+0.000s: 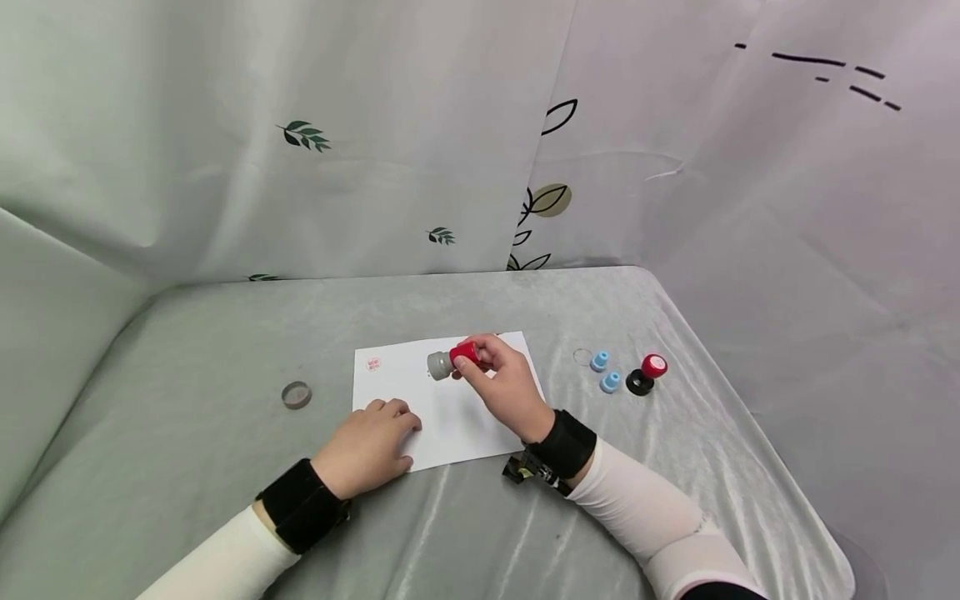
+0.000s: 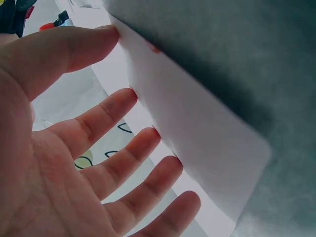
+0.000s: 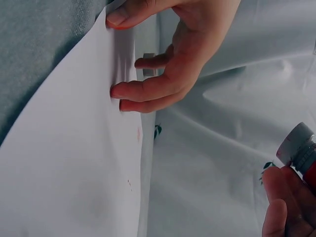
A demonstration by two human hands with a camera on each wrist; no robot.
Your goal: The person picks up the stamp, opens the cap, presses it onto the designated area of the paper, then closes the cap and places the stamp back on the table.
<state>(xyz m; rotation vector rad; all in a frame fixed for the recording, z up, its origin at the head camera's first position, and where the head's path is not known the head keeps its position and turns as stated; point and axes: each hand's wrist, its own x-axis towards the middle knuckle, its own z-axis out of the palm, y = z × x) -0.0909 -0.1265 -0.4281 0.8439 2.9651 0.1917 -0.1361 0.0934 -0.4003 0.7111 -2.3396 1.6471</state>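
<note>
A sheet of white paper (image 1: pixel 442 417) lies on the grey cloth, with a small red stamp print (image 1: pixel 373 364) near its far left corner. My left hand (image 1: pixel 369 447) rests on the paper's near left edge; in the left wrist view its fingertips (image 2: pixel 148 138) touch the sheet with the fingers spread. Above the paper, my right hand (image 1: pixel 507 390) grips a stamp by its red handle (image 1: pixel 467 351). The stamp's grey end (image 1: pixel 438 365) points left, off the sheet. Part of that stamp (image 3: pixel 296 143) also appears in the right wrist view. Tiny red specks (image 3: pixel 130 185) mark the paper.
A round grey cap (image 1: pixel 296 395) lies left of the paper. To the right are two light blue pieces (image 1: pixel 604 372), a clear ring (image 1: pixel 582 357) and a second stamp with a red knob (image 1: pixel 655 366) and a black base. Patterned fabric walls (image 1: pixel 420 150) rise behind the table.
</note>
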